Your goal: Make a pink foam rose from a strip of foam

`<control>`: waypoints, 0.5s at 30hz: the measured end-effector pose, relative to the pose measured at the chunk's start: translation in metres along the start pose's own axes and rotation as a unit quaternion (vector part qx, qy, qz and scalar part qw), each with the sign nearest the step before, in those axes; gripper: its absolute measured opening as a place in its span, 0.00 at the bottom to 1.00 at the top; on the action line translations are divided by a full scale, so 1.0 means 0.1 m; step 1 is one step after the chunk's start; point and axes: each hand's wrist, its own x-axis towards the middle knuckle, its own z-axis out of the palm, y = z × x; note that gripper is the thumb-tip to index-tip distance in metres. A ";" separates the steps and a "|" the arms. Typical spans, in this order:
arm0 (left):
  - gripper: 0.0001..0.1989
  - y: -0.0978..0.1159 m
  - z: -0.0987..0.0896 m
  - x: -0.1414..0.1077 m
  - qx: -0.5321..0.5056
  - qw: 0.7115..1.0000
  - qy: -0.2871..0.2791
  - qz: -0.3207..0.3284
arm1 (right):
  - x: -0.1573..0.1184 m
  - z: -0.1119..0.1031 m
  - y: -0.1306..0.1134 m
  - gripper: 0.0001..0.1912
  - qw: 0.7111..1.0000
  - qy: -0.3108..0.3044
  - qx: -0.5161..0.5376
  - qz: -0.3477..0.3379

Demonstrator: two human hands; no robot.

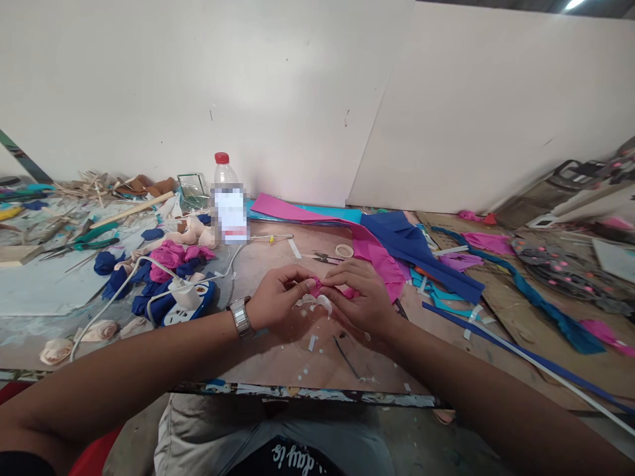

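Observation:
Above the middle of the table, my left hand [282, 295] and my right hand [366, 299] meet, fingertips pinched on a small gathered piece of pink fabric [317, 285]. The fingers cover much of the piece. Just below them lie curled translucent white scraps [323, 303]. Behind my hands are small scissors [325, 257] and a roll of tape [344, 250]. A long pink fabric strip [380, 254] runs from the back of the table to beside my right hand, next to a dark blue fabric strip [421, 254].
Left of my arm sits a power strip [198, 307] with a white cable, against a heap of blue and pink fabric rosettes [167, 259]. A red-capped bottle [225, 173] stands behind. Green-handled pliers [96, 236] lie left; cardboard [520, 324] with fabric strips lies right.

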 end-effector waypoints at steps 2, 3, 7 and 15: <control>0.17 0.00 -0.01 0.01 0.000 1.000 0.001 0.009 | 0.00 0.00 0.00 0.03 1.000 0.000 0.000 -0.001; 0.17 0.00 -0.01 0.01 0.000 1.000 0.001 0.015 | 0.00 0.00 0.00 0.03 1.000 0.001 -0.002 0.002; 0.15 0.01 -0.01 0.00 0.011 1.000 -0.002 0.027 | -0.01 0.00 0.00 0.05 1.000 0.008 -0.011 0.007; 0.15 0.02 0.00 -0.01 0.049 0.998 -0.018 0.041 | -0.03 0.00 0.02 0.07 0.999 -0.012 -0.044 -0.005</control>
